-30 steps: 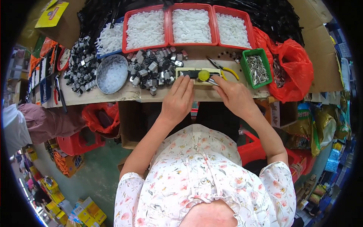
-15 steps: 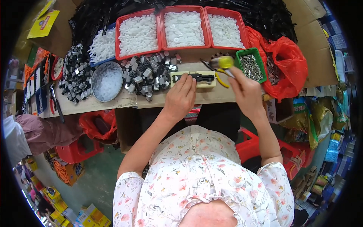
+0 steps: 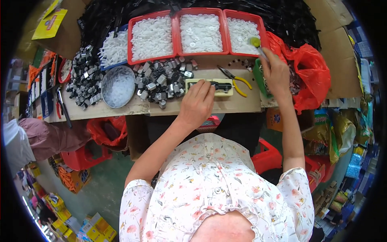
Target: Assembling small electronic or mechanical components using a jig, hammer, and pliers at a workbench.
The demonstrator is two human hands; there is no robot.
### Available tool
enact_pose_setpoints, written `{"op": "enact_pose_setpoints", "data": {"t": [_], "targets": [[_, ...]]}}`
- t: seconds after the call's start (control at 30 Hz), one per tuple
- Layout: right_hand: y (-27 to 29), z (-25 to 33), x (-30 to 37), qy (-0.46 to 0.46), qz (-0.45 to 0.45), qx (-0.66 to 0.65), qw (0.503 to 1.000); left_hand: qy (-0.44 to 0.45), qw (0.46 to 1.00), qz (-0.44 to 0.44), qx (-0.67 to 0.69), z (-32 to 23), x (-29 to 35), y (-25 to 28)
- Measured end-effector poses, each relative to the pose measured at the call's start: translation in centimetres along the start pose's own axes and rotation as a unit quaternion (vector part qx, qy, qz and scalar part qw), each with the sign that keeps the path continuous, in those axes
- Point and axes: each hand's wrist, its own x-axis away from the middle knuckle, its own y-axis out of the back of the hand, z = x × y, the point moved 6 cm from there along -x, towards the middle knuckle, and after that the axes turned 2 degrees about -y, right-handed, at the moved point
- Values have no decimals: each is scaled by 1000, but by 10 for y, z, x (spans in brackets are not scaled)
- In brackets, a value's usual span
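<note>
My left hand [image 3: 198, 101] rests on a cream block [image 3: 223, 93] at the table's front edge. Its fingers are together, holding down a long black plastic part [image 3: 221, 86] that lies in the block; they hide the part's left portion. Raised to the right, my right hand [image 3: 278, 74] is closed round the handle of a hammer with a yellow head [image 3: 255, 42]. The head is in the air and appears in front of the right-hand red tray. Between the hands, yellow-handled pliers [image 3: 241, 85] lie on the table, touched by neither hand.
Red trays [image 3: 175, 42] of white pieces line the back, before a black heap [image 3: 290, 24]. Left are grey metal-and-black parts [image 3: 160, 82] and a round dish [image 3: 105, 97]. Partly behind my right hand are a green tray [image 3: 258, 74] and a red bag [image 3: 312, 70].
My right hand has lifted the hammer up and away from the block, uncovering the pliers. My left hand stays on the black part. The whole view has shifted slightly.
</note>
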Motion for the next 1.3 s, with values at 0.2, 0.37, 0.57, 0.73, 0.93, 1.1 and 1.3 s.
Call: {"op": "enact_pose_setpoints", "data": {"t": [0.2, 0.37, 0.57, 0.73, 0.93, 1.1, 1.3], "targets": [[-36, -33, -45, 34, 42, 128, 990, 10, 999, 32, -1, -3, -4, -10], [-11, 11, -3, 49, 42, 23, 998, 7, 996, 88, -18, -2, -11, -6], [-33, 45, 59, 61, 195, -8, 979, 4, 991, 132, 6, -2, -19, -7], [-39, 50, 51, 11, 236, -36, 971, 13, 992, 126, 2, -1, -24, -7], [-44, 58, 46, 4, 237, 53, 970, 91, 977, 81, 177, 20, -48, 17], [-48, 56, 51, 6, 201, 48, 978, 285, 865, 31, 412, 50, -40, 18], [-39, 45, 59, -71, 131, -113, 982, 293, 837, -124, 446, 46, -27, 23]]}}
